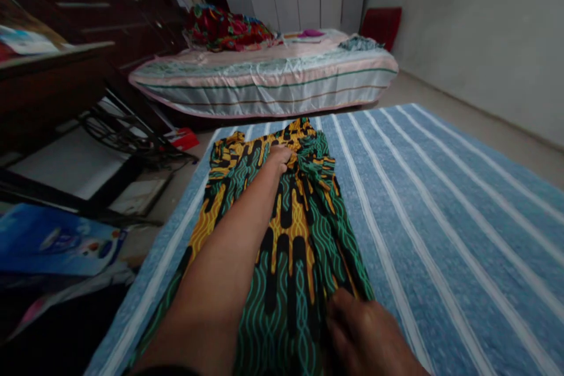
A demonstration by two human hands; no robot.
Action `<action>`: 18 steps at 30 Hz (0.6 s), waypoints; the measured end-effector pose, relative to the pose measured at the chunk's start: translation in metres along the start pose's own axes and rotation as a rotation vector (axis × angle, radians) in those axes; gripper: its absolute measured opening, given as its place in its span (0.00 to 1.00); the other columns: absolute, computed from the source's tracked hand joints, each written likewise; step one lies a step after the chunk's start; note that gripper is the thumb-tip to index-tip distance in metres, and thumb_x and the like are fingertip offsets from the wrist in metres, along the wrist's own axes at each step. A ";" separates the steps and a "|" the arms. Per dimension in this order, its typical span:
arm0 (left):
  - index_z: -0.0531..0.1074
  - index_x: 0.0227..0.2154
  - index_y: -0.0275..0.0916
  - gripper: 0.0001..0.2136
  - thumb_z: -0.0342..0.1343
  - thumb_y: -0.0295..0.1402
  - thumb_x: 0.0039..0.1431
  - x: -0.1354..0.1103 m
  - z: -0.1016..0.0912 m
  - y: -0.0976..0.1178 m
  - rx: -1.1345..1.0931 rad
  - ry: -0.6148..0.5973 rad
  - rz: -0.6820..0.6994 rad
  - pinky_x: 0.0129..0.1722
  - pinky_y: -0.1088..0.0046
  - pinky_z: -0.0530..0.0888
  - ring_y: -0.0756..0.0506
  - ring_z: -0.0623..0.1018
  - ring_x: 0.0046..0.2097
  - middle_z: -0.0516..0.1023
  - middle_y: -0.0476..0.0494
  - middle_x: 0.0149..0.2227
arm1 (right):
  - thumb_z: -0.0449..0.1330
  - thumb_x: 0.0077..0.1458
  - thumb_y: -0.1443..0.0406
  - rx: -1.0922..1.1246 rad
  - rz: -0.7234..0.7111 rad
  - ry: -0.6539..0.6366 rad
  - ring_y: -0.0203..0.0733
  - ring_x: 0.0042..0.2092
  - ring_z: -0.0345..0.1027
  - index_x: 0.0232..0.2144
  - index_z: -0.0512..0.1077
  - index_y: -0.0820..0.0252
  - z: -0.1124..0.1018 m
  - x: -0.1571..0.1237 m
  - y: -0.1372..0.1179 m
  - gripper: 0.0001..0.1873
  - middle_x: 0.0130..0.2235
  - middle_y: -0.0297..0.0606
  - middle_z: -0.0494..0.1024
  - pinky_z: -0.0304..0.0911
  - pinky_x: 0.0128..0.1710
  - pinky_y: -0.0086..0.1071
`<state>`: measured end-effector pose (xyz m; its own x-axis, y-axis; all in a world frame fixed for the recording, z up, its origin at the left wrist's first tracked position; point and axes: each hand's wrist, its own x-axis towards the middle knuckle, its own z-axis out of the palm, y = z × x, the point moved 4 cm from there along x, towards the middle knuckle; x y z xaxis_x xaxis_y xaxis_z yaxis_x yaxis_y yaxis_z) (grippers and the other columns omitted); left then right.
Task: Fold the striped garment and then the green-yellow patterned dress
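Note:
A long dress (pixel 291 229) in green, yellow and black with wavy lines lies spread on a blue striped bedsheet (pixel 423 200). Its gathered top and ruffled sleeves are at the far end, bunched on the right side. My left hand (pixel 281 157) reaches across the dress, its fingers closed on the cloth near the neckline. Down at the near right edge, my right hand (pixel 368 329) is curled onto the dress, pinching the fabric; it is slightly blurred. The lower end of the dress runs out of view under my left forearm and the frame's bottom edge.
Beyond stands another bed (pixel 264 85) with a striped satin cover and a red flowered cloth (pixel 229 29) on it. To the left are a dark wooden desk (pixel 53 61) and a blue package (pixel 61 241). A red panel (pixel 381 26) leans by the right wall.

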<state>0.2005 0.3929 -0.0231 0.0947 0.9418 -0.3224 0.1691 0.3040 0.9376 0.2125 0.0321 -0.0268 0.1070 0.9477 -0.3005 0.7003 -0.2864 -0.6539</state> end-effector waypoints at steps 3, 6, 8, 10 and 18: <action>0.71 0.35 0.34 0.10 0.63 0.26 0.49 0.006 0.008 -0.006 -0.001 0.028 0.020 0.30 0.72 0.74 0.51 0.75 0.26 0.73 0.51 0.25 | 0.55 0.49 0.71 0.031 0.042 -0.083 0.36 0.24 0.67 0.32 0.69 0.58 0.003 -0.001 0.000 0.06 0.23 0.33 0.73 0.49 0.23 0.26; 0.71 0.30 0.35 0.13 0.65 0.20 0.39 0.009 0.012 -0.007 0.001 0.057 0.069 0.30 0.72 0.73 0.50 0.74 0.25 0.71 0.53 0.20 | 0.56 0.48 0.71 0.038 0.061 -0.146 0.37 0.26 0.66 0.32 0.68 0.59 0.001 -0.004 -0.003 0.06 0.24 0.34 0.73 0.49 0.24 0.27; 0.70 0.27 0.36 0.12 0.64 0.19 0.38 0.009 0.013 -0.006 0.011 0.056 0.101 0.31 0.72 0.73 0.50 0.74 0.25 0.70 0.53 0.20 | 0.56 0.48 0.72 0.037 0.057 -0.163 0.37 0.26 0.65 0.32 0.67 0.59 0.000 -0.006 -0.005 0.07 0.24 0.34 0.72 0.49 0.25 0.28; 0.70 0.24 0.35 0.10 0.63 0.19 0.39 0.008 0.014 -0.006 0.026 0.042 0.125 0.31 0.72 0.73 0.50 0.74 0.26 0.70 0.52 0.19 | 0.56 0.47 0.73 0.044 0.047 -0.161 0.37 0.26 0.64 0.32 0.67 0.59 -0.001 -0.008 -0.004 0.08 0.23 0.33 0.71 0.48 0.25 0.28; 0.72 0.25 0.34 0.05 0.59 0.20 0.44 0.000 0.020 -0.002 0.068 0.013 0.198 0.37 0.68 0.73 0.47 0.77 0.32 0.74 0.47 0.27 | 0.54 0.46 0.73 0.173 0.009 -0.188 0.33 0.22 0.56 0.32 0.67 0.58 -0.005 -0.016 -0.002 0.09 0.20 0.29 0.64 0.47 0.22 0.27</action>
<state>0.2197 0.3892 -0.0276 0.1200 0.9842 -0.1303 0.2139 0.1025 0.9715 0.2123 0.0179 -0.0170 -0.0318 0.9070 -0.4199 0.5673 -0.3295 -0.7547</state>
